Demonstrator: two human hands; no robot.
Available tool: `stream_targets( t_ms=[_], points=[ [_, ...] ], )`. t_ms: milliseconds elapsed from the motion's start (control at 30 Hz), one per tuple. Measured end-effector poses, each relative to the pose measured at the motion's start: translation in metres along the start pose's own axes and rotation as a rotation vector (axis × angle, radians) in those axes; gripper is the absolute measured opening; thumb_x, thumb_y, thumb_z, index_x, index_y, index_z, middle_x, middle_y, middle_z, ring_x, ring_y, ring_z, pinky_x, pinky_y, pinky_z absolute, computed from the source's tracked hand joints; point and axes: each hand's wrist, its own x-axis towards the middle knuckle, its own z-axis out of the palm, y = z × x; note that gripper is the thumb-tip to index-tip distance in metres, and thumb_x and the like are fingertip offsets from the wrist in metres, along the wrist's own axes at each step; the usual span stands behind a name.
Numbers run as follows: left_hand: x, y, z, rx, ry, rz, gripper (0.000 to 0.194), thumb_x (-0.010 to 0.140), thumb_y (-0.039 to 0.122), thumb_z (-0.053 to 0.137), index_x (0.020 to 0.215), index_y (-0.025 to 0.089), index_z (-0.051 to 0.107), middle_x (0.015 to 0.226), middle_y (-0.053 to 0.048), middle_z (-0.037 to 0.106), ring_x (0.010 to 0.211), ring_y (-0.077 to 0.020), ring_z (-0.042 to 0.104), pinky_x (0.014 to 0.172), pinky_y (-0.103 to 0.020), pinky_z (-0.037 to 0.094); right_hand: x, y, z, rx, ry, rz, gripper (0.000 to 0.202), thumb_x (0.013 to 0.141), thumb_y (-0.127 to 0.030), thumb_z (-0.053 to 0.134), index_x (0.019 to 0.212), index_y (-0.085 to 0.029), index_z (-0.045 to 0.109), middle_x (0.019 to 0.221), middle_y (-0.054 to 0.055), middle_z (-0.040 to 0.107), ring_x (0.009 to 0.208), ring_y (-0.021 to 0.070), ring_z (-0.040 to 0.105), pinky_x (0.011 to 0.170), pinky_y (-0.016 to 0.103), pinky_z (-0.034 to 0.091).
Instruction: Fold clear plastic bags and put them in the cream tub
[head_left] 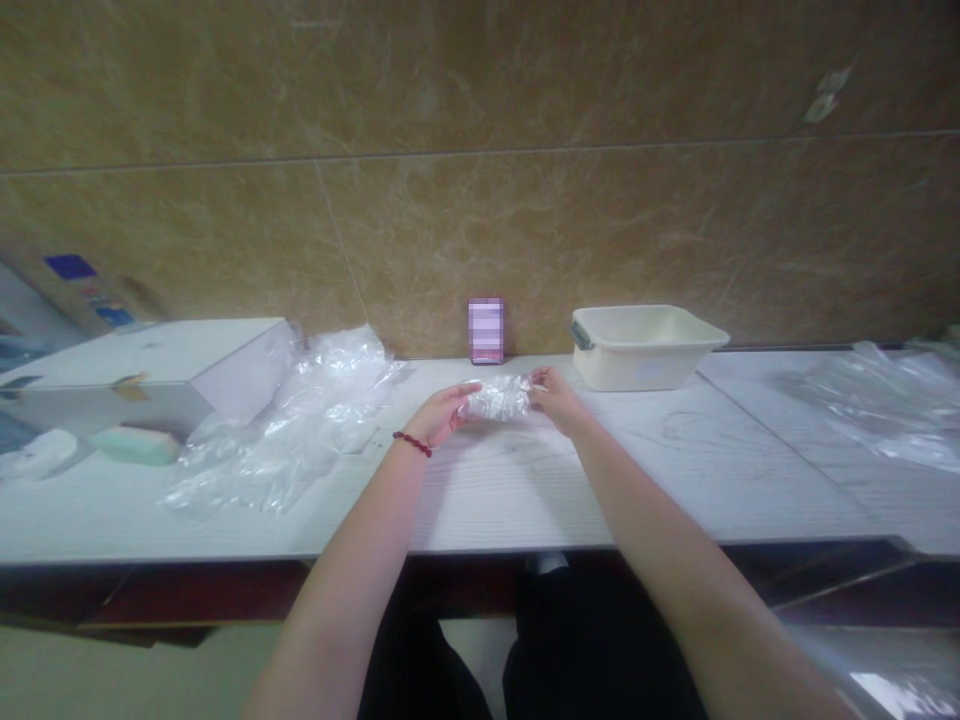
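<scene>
A small bundle of clear, crinkled plastic film [497,397] is held just above the white table, in the middle of the head view. My left hand [444,412] grips its left end, with a dark red bead bracelet on the wrist. At the other end, the fingers of my right hand [556,398] pinch the film. Whether anything lies inside the wrapping I cannot tell. Right behind the bundle, a phone [486,330] stands upright against the wall, its screen blurred out.
A cream plastic bin [637,360] stands right of my hands. To the left are a heap of clear plastic bags [315,400], a white box [150,365] and a pale green sponge-like block [136,444]. More clear plastic [885,400] lies far right. A tiled wall [450,230] bounds the back.
</scene>
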Motion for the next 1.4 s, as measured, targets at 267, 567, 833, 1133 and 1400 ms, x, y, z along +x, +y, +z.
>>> stream_targets(
  t_ms=[267,567,833,1133,1400],
  points=[
    [-0.007,0.007,0.008,0.011,-0.02,0.073,0.038,0.065,0.006,0.059,0.101,0.015,0.054,0.09,-0.003,0.06,0.075,-0.0081,0.056,0.072,-0.02,0.044,-0.001,-0.003,0.0,-0.042,-0.063,0.048,0.031,0.059,-0.04,0.061,0.079,-0.019,0.049,0.08,-0.001,0.051,0.068,0.0084,0.049,0.058,0.023,0.044],
    [-0.007,0.007,0.008,0.062,-0.027,0.133,0.048,0.063,0.01,0.062,0.108,0.019,0.05,0.087,-0.002,0.06,0.07,-0.0074,0.054,0.072,-0.02,0.042,0.0,-0.001,-0.002,-0.135,-0.152,0.046,0.028,0.063,-0.039,0.058,0.079,-0.016,0.059,0.078,0.003,0.057,0.069,0.0101,0.052,0.061,0.024,0.046],
    [-0.006,0.004,0.006,0.142,-0.058,0.19,0.055,0.063,0.012,0.062,0.115,0.021,0.046,0.093,-0.002,0.058,0.071,-0.0068,0.053,0.071,-0.02,0.042,-0.004,-0.001,0.0,-0.296,-0.125,0.043,0.017,0.058,-0.02,0.058,0.073,-0.013,0.061,0.065,0.001,0.059,0.061,0.0111,0.052,0.061,0.025,0.042],
    [-0.005,0.003,0.003,0.218,-0.028,0.181,0.057,0.062,0.014,0.063,0.116,0.02,0.045,0.087,-0.002,0.059,0.063,-0.0062,0.053,0.069,-0.023,0.044,-0.005,-0.006,0.004,-0.142,-0.127,0.049,0.017,0.055,-0.024,0.063,0.067,-0.014,0.058,0.063,0.0,0.059,0.064,0.0115,0.053,0.066,0.026,0.042],
    [-0.003,-0.003,0.002,0.237,0.054,-0.111,0.056,0.061,0.004,0.061,0.114,0.015,0.046,0.077,-0.004,0.06,0.06,-0.009,0.056,0.061,-0.023,0.047,0.001,-0.004,-0.017,-0.382,0.055,0.248,0.006,0.063,-0.016,0.056,0.069,-0.017,0.054,0.066,0.002,0.057,0.065,0.014,0.055,0.068,0.032,0.043]
  ],
)
